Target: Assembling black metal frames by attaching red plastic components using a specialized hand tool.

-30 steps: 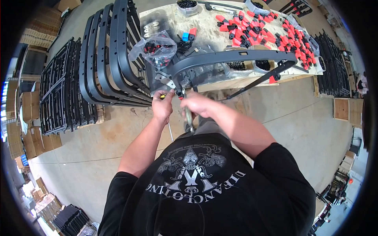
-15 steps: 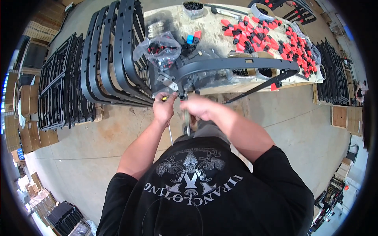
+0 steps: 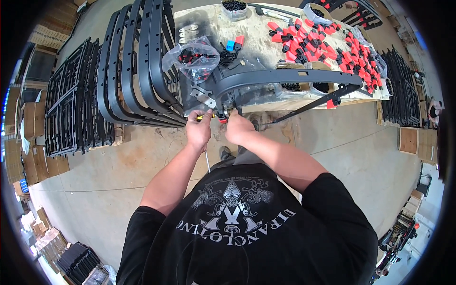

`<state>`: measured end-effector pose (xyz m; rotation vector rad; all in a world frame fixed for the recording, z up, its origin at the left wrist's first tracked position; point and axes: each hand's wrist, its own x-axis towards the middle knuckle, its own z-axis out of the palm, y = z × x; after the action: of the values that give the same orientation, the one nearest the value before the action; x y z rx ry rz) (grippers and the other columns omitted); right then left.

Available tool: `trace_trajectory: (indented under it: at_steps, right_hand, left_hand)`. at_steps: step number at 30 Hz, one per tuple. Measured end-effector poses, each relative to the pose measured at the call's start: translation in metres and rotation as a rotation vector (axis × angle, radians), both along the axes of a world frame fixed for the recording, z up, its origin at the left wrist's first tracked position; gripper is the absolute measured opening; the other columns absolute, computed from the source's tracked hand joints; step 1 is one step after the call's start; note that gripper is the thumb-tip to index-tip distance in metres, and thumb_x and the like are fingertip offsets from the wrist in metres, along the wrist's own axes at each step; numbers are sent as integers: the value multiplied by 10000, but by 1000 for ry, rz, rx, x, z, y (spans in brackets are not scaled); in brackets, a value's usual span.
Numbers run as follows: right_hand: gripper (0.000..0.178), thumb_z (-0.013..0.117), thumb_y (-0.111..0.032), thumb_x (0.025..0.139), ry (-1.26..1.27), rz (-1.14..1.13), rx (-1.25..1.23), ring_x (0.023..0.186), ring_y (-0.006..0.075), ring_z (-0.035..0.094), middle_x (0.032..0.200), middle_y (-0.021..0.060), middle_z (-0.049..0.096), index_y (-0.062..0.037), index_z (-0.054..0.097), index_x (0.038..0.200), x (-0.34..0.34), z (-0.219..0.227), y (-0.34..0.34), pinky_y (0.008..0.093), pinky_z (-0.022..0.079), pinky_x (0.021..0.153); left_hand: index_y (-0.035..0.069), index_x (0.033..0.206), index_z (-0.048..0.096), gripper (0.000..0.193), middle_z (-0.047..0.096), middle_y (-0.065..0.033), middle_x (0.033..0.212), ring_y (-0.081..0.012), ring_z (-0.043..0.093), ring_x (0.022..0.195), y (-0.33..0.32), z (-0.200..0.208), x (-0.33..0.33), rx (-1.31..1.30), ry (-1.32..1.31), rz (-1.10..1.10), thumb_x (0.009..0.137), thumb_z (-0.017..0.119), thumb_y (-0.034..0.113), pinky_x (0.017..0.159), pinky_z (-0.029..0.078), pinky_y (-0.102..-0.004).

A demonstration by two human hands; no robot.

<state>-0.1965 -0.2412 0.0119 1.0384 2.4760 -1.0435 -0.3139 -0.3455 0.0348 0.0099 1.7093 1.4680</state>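
Note:
A dark grey tubular frame (image 3: 285, 75) with a rounded corner lies across the table's near edge, its lower end close to my hands. My left hand (image 3: 198, 130) is closed on a screwdriver (image 3: 207, 160); a bit of yellow handle shows at the fingers, and the thin metal shaft points back toward me. Its fingertips are beside a small red and black clip (image 3: 222, 119) at the frame's end. My right hand (image 3: 239, 128) is closed at the other side of that clip; what its fingers grip is hidden. A flat metal bracket with holes (image 3: 203, 97) lies just beyond my left hand.
The wooden table (image 3: 259, 31) carries a pile of red and black clips (image 3: 308, 42), a plastic bag of parts (image 3: 197, 59), a blue piece (image 3: 230, 45) and tubs of small black parts (image 3: 233, 6). Several curved frames (image 3: 128, 61) stand at the left; stacked racks (image 3: 71, 104) are farther left.
My right hand, blurred earlier, has moved slightly right and is now sharp. The long light-coloured tool seen beneath it no longer shows. My left hand stays at nearly the same place.

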Motion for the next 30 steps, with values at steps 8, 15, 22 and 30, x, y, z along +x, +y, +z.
trace_trajectory:
  at_steps: [8, 15, 22, 30]
  right_hand:
    - [271, 515, -143, 968, 57, 59, -24, 670, 377, 697, 845, 208, 658, 74, 533, 1128, 12, -26, 11, 543, 545, 504]
    - [277, 543, -130, 937, -83, -325, -1000, 769, 383, 718, 887, 222, 689, 90, 585, 1100, -6, 70, 17, 503, 587, 597]
    - [410, 619, -155, 873, -234, -83, -658, 926, 390, 729, 1028, 302, 698, 130, 568, 1163, -14, 81, 14, 453, 582, 786]
    - [408, 573, -168, 927, -174, 156, -177, 927, 387, 729, 1025, 301, 691, 138, 533, 1193, -6, 34, 4, 453, 605, 736]
  left_hand:
    - [130, 985, 532, 180, 436, 51, 558, -55, 339, 383, 14, 7, 3, 23, -21, 1, 988, 686, 224, 344, 217, -261]
    - [90, 949, 609, 182, 551, 35, 664, -45, 420, 539, -6, -9, -3, 35, 139, 96, 960, 732, 224, 460, 305, -266]
    - [130, 952, 529, 192, 435, 53, 543, -57, 336, 370, -7, -12, -4, -2, 108, 85, 980, 699, 214, 338, 210, -269]
    - [124, 946, 532, 198, 448, 50, 548, -54, 348, 386, -1, -29, -3, 39, 225, 41, 974, 710, 205, 352, 223, -266]
